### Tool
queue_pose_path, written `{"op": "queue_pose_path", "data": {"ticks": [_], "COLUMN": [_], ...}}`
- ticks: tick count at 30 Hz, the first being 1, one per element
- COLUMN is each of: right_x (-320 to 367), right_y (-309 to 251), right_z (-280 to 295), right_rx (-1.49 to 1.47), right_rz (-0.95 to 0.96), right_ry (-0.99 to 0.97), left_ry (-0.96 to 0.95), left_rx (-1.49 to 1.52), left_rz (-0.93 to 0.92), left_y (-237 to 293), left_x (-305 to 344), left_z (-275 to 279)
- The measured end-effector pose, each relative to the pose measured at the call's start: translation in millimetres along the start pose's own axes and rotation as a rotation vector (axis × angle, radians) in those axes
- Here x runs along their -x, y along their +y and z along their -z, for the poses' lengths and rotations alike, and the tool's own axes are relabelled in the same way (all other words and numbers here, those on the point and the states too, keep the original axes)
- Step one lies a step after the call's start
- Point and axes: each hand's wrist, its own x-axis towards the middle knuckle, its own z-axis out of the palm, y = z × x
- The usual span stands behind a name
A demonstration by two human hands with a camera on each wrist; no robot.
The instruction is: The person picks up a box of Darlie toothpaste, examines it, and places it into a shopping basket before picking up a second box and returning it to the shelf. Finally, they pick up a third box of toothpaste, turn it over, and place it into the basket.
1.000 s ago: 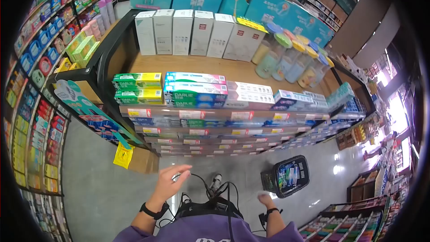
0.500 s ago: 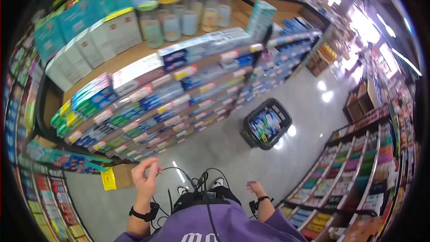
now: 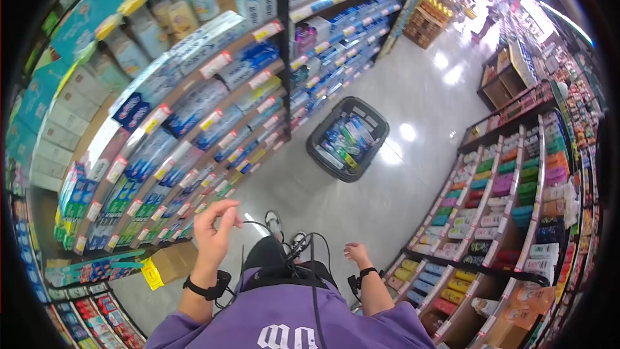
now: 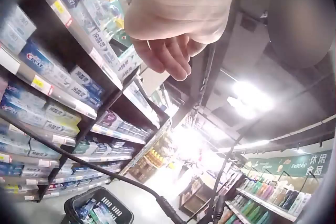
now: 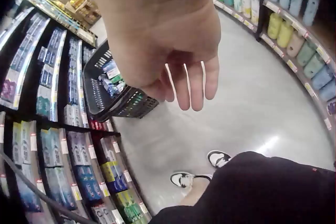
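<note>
While neither hand carries any product, the left hand point(image 3: 216, 229) is raised in front of the chest with its fingers point(image 4: 170, 58) loosely curled and grasping nothing. A black cable point(image 4: 163, 203) passes just beside the fingertips; whether it touches them cannot be determined. The right hand point(image 3: 354, 253) hangs low at the person's side, its fingers point(image 5: 195, 85) released and relaxed, pointing toward the floor point(image 3: 400, 194). A dark basket point(image 3: 365, 165) stands on the floor in the aisle, well apart from both hands and just beside the lower tiers of the shelf point(image 3: 194, 123). The basket contains a number of toothpaste boxes point(image 3: 345, 139), and the shelf tiers appear densely stocked with similar boxes. Judged from this arrangement, the basket's contents have been neither taken up nor set out: no box is in hand, and the basket is beyond immediate reach.
</note>
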Motion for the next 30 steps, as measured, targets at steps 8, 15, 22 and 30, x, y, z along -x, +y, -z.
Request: {"op": "queue_pose_path", "data": {"ticks": [8,15,22,30], "right_x": [-27,-84,-164,-271], "right_y": [14,-77,-186,-257], "right_z": [42,64,70,69], "right_rx": [0.035,0.085,0.263,0.643], "right_rz": [-0.212,-0.110,0.148,0.256], "right_ry": [0.038,0.048,0.059,0.182], "left_ry": [-0.086,-0.105,-0.127,-0.061], "left_rx": [-0.008,0.065,-0.009,-0.088], "left_rz": [0.011,0.058,0.116,0.354], "left_y": [-16,-40,-61,-100], "left_x": [-70,-156,-208,-232], "left_z": [-43,-73,-101,-131]}}
